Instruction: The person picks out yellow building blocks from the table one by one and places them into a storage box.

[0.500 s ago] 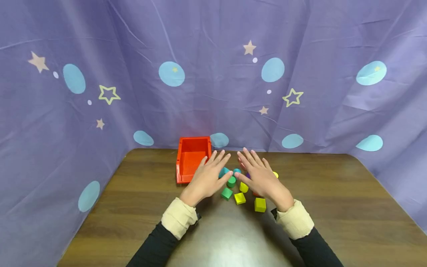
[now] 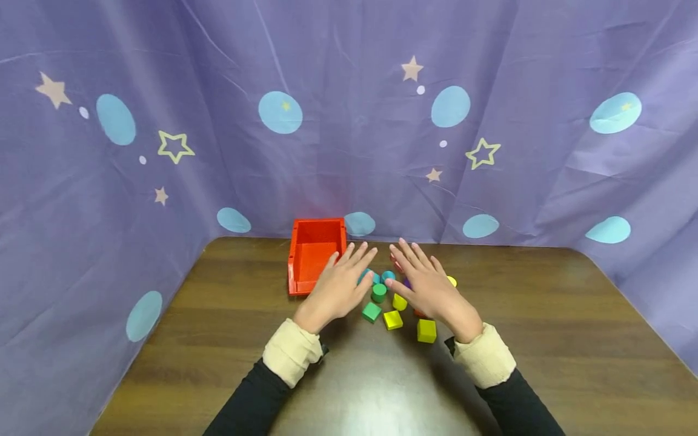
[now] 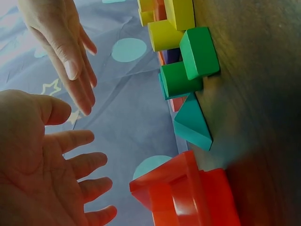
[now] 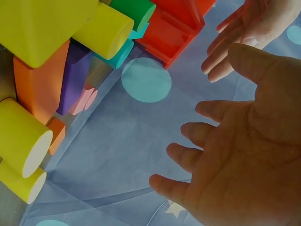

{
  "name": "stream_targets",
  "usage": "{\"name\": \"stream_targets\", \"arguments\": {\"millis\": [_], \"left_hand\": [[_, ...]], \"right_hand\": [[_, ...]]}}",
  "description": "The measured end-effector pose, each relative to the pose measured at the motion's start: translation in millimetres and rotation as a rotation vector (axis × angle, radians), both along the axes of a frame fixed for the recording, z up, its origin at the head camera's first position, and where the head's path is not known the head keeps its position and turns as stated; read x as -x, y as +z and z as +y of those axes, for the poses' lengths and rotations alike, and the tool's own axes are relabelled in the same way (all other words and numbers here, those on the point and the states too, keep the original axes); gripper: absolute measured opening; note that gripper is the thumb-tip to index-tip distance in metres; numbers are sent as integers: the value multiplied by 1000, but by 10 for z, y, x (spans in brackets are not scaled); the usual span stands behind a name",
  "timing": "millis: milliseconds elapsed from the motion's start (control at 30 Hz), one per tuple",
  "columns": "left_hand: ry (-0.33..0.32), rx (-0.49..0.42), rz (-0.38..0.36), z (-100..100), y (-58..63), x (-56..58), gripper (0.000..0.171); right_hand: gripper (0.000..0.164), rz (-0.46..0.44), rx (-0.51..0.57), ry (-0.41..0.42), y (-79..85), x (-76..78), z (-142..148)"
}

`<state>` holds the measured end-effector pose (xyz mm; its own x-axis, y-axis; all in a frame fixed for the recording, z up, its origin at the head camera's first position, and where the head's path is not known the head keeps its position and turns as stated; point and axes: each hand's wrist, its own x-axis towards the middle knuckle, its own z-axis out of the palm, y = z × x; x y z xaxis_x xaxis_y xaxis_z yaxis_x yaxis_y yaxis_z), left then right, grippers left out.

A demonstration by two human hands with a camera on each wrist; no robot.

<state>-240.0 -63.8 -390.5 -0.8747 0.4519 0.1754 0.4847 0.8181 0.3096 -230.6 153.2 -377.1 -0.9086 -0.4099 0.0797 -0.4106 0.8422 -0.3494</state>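
Both hands hover over a loose group of coloured toy blocks, palms down with fingers spread and holding nothing. My left hand is between the red bin and the blocks. My right hand covers part of the group, hiding some blocks. Between them show a green cylinder, a green block, a yellow block and a yellow cube. A teal triangular block appears in the left wrist view. The right wrist view shows an orange block beside a purple block.
An open red plastic bin stands at the back of the brown wooden table, left of the blocks. Behind the table hangs a purple curtain with stars and blue dots. A yellow piece lies just right of the right hand.
The head view has tilted down slightly, so the curtain's pattern and the table's back edge sit a little higher. Both hands keep nearly the same spread pose above the blocks.
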Motion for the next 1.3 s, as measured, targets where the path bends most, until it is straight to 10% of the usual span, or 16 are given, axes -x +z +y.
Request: {"name": "stream_targets", "arguments": {"millis": [800, 1300], "left_hand": [[109, -290, 40, -639, 396, 163, 53], [366, -578, -2, -1087, 405, 343, 54]], "right_hand": [[67, 134, 147, 115, 275, -32, -100], [52, 254, 88, 178, 351, -268, 38]]}}
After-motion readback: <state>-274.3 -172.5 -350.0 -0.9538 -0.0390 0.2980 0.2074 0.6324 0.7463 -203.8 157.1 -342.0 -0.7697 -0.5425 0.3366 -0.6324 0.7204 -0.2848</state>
